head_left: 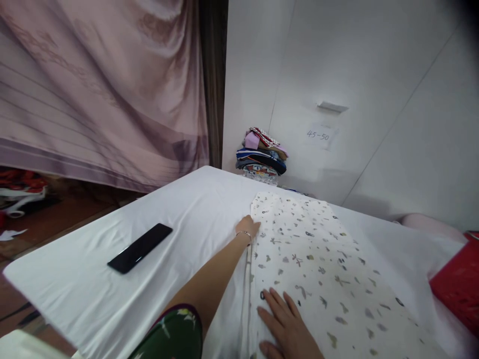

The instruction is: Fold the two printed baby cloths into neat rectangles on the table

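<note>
A white cloth with small grey-green prints (322, 264) lies folded into a long strip on the white-covered table (93, 299). My left hand (250, 227), with a thin bracelet at the wrist, reaches far out and rests at the cloth's left edge near its far end; its fingers are hidden under or behind the edge. My right hand (288, 329) lies flat on the near part of the cloth, fingers stretched out and slightly apart, holding nothing.
A black phone (140, 247) lies on the table to the left. A stack of folded clothes (262, 155) stands at the far end against the white wall. A red item (458, 286) sits at the right edge. A pink curtain (101, 89) hangs at the left.
</note>
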The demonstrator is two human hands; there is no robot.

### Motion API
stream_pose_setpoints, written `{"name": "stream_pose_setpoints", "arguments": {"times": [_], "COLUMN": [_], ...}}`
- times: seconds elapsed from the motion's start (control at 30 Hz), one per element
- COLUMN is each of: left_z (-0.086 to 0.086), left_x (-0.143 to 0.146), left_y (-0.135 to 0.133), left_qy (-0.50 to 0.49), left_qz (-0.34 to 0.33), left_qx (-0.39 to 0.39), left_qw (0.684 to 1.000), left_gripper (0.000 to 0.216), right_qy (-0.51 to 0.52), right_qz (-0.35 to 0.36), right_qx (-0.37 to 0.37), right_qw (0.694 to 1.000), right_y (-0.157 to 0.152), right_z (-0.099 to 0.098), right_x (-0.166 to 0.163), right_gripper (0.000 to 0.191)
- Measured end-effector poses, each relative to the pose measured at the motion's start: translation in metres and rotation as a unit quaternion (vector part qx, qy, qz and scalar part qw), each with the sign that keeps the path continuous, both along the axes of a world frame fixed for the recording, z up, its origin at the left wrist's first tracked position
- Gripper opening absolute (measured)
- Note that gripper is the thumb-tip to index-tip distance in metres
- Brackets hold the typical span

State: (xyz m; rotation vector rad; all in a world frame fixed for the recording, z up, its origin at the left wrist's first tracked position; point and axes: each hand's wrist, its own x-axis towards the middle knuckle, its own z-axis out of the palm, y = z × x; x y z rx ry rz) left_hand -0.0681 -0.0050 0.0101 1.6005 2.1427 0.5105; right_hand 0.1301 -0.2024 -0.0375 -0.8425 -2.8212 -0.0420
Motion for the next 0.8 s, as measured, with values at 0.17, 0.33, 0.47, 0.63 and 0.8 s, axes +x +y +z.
{"name": "stream_pose_setpoints", "arguments": {"times": [0.17, 0.33, 0.47, 0.63, 0.8], "left_z": [0.002, 0.001, -0.001, 0.001, 0.005], "left_x": [0.002, 0.004, 0.005, -0.001, -0.002], "left_y": [0.008, 0.013, 0.014, 0.022, 0.035], "left_qy": [0.012, 0.022, 0.033, 0.028, 0.018], "left_qz": [0.008, -0.016, -0.025, 0.005, 0.007], "left_qx": [-0.002, 0.012, 0.026, -0.013, -0.021], "left_qw": [1.000, 1.000, 0.999, 1.000, 1.000], "left_gripper": [0.026, 0.018, 0.021, 0.024, 0.027], "right_qy": [0.038, 0.050, 0.064, 0.075, 0.071], "right_qz": [0.017, 0.013, 0.020, 0.021, 0.026], "right_qx": [0.093, 0.138, 0.141, 0.154, 0.142], "right_qw": [0.995, 0.989, 0.988, 0.985, 0.987], "right_y": [0.006, 0.008, 0.009, 0.013, 0.014], "right_z": [-0.020, -0.023, -0.024, -0.030, -0.033], "right_x": [0.001, 0.000, 0.000, 0.003, 0.005], "right_gripper": [0.053, 0.059, 0.057, 0.050, 0.046]}}
